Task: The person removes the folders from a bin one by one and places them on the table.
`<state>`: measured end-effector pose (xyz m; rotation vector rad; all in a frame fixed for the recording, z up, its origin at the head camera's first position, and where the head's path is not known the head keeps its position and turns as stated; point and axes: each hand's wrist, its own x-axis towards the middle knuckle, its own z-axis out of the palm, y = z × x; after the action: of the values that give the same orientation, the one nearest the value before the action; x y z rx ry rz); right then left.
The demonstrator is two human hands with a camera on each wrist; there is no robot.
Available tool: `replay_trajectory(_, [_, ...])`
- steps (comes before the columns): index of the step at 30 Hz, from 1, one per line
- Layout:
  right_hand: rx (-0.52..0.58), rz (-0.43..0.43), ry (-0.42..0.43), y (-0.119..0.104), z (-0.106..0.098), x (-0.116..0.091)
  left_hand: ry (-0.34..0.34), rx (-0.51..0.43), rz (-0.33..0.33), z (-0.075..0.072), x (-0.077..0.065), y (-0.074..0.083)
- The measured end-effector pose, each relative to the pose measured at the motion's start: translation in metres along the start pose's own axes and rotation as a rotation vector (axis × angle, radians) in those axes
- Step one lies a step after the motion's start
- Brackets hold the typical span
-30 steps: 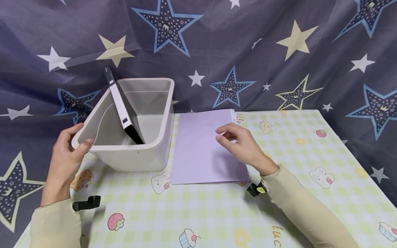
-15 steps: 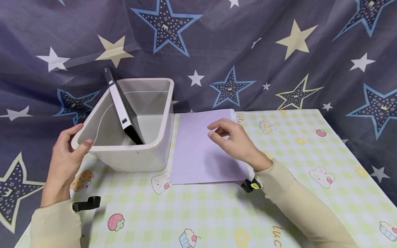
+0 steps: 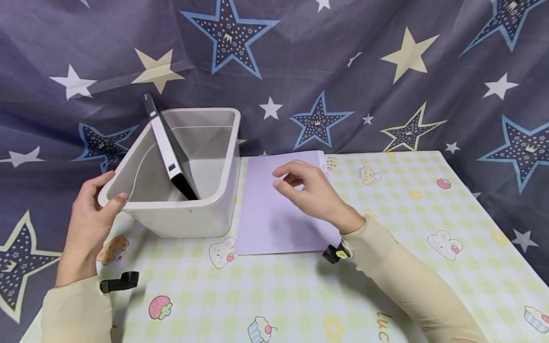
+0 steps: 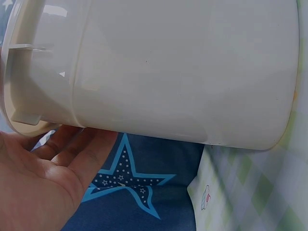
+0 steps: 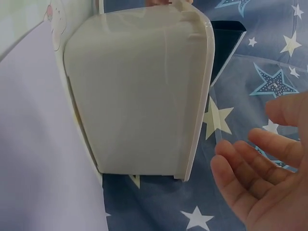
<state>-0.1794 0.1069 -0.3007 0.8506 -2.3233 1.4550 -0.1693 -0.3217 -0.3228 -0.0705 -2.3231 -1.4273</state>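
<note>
My left hand (image 3: 90,212) grips the near left corner of a pale grey plastic bin (image 3: 184,216), thumb over the rim and fingers along the outside. Leaning inside the bin is a black binder (image 3: 167,147) with a white strip along its spine, its upper end poking past the far left rim. To the right lies a flat purple sheet or folder (image 3: 261,224) with a white edge at its far right corner. Above it hovers my right hand (image 3: 310,193), fingers loosely curled, holding nothing. In the right wrist view that hand (image 5: 269,178) is apart from the bin (image 5: 139,96).
A green-and-white checked tablecloth (image 3: 206,295) with cartoon prints covers the table. Behind it hangs a dark curtain (image 3: 343,62) patterned with stars, close to the bin's far side. The table's right edge slants along the right of the head view.
My right hand has drifted left over the purple sheet, toward the bin. The left hand, bin and binder have stayed put.
</note>
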Motion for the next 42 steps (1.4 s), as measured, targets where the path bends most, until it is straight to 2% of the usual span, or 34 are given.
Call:
replay_trajectory(11, [0.016, -0.037, -0.010, -0.010, 0.008, 0.007, 0.000, 0.003, -0.001, 0.000, -0.001, 0.002])
replay_trajectory(18, [0.017, -0.041, -0.026, -0.014, 0.013, 0.013, 0.001, -0.042, -0.010, 0.000, 0.000, 0.001])
replay_trajectory(21, [0.008, -0.039, -0.030, -0.015, 0.015, 0.016, -0.001, -0.015, -0.007, 0.000, 0.000, 0.001])
replay_trajectory(42, [-0.007, -0.106, -0.051, -0.026, 0.022, 0.033, -0.003, 0.012, 0.006, 0.001, 0.000, -0.001])
